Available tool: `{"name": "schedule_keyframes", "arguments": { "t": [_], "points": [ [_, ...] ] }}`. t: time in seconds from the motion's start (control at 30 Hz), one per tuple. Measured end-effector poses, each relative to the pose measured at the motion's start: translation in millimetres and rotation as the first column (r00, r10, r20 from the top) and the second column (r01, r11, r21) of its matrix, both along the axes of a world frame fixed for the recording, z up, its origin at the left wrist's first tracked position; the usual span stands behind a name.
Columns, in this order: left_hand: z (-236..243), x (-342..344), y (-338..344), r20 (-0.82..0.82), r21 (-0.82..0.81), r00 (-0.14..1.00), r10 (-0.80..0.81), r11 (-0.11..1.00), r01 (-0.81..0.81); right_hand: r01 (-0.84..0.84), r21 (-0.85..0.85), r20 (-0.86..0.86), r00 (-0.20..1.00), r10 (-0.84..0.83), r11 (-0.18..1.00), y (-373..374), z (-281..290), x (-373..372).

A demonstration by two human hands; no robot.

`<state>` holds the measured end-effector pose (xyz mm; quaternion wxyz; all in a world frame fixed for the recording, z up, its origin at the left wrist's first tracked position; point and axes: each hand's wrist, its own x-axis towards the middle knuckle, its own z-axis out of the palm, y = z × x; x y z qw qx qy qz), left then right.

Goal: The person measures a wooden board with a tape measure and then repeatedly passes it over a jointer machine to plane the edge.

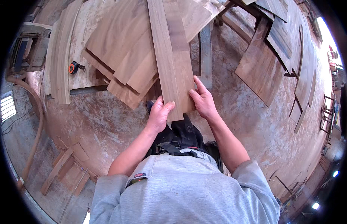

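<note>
Two long wooden planks lie side by side and partly overlapping in front of me. My left hand (161,113) grips the near end of the left plank (167,67), thumb on top. On the right, my right hand (204,99) pinches the edge of the wider right plank (185,71), thumb on its face. The left plank's near end reaches closer to me than the right one's. Beneath their far parts spreads a fanned stack of wooden boards (121,48) on a worktable.
Left of the stack, a black and orange tape measure (73,68) rests beside long narrow strips (61,56). More boards (261,63) lean and overlap at the right. Wood offcuts (69,168) lie on the floor at lower left, near a hose (37,115).
</note>
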<state>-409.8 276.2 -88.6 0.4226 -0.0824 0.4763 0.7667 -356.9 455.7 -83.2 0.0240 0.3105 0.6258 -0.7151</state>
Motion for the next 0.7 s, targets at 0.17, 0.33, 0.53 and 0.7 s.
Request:
{"name": "schedule_keyframes", "arguments": {
  "t": [0.17,0.33,0.53,0.7],
  "points": [
    [6.2,-2.6,6.7,-0.036,-0.064,0.999,-0.024,0.998,0.022,0.024,0.173,-0.143,0.990,0.001,0.985,2.2,-5.3,2.3],
    [7.8,-3.7,6.2,0.001,-0.012,1.000,-0.028,1.000,0.028,0.023,0.035,-0.048,0.999,-0.022,0.999,4.7,-1.6,1.2],
    [12.7,-17.2,-27.3,-0.065,-0.299,0.938,-0.340,0.904,0.307,0.129,0.182,0.089,0.985,-0.147,0.975,10.3,28.1,-1.1],
    [50.8,-73.2,-128.0,-0.142,-0.362,0.918,-0.369,0.883,0.299,0.424,0.270,-0.161,0.905,-0.394,0.864,12.6,65.3,4.8]
  ]
}}
